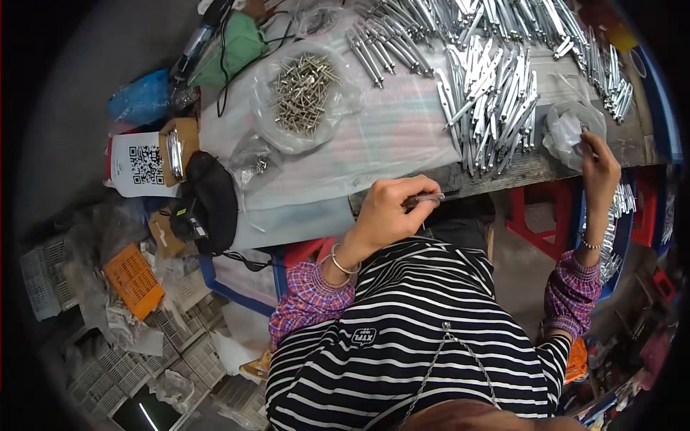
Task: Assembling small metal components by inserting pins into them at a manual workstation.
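Observation:
My left hand is closed in a pinch at the table's front edge. Between its thumb and fingers sits a short metal part, mostly covered by the fingers. Further right, my right hand has its fingertips together at a clear plastic bag; whether they hold something small cannot be made out. Between and beyond the hands lies a big pile of slim silver metal rods. To the left of that pile, an open plastic bag holds many pin-like metal pieces.
On the table's left are a black pouch, a cardboard box, a printed code sheet and a power tool near a green bag. Red stools stand below. Blue trays flank me; crates cover the lower left.

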`<state>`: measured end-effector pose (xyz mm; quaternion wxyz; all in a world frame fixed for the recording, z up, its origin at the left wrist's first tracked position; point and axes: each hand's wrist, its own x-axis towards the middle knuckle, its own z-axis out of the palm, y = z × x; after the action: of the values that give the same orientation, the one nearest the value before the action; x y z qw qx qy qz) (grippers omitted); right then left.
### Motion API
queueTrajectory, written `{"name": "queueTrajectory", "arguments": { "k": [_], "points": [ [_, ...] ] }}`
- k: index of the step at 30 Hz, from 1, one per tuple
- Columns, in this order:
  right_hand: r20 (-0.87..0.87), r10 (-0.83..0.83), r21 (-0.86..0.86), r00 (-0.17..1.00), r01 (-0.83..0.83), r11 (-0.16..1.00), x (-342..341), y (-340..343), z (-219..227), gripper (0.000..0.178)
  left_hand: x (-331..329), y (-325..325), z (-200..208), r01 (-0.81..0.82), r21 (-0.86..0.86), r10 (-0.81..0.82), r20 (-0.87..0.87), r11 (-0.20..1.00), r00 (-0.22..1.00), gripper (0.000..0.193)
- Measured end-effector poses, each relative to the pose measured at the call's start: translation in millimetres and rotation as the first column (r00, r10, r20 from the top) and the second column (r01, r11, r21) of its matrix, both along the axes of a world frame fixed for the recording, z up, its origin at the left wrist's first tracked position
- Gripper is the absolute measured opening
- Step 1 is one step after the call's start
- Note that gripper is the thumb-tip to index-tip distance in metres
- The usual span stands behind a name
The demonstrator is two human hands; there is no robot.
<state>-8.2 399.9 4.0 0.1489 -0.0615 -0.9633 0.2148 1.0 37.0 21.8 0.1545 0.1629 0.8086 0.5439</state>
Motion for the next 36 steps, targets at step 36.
{"name": "queueTrajectory", "arguments": {
  "k": [36],
  "points": [
    [0.128,0.559,-0.898,0.819,-0.144,0.416,19,-252,3,0.010,19,-73,4,-0.395,0.271,0.379,0.113,0.878,0.919,0.015]
  ]
}}
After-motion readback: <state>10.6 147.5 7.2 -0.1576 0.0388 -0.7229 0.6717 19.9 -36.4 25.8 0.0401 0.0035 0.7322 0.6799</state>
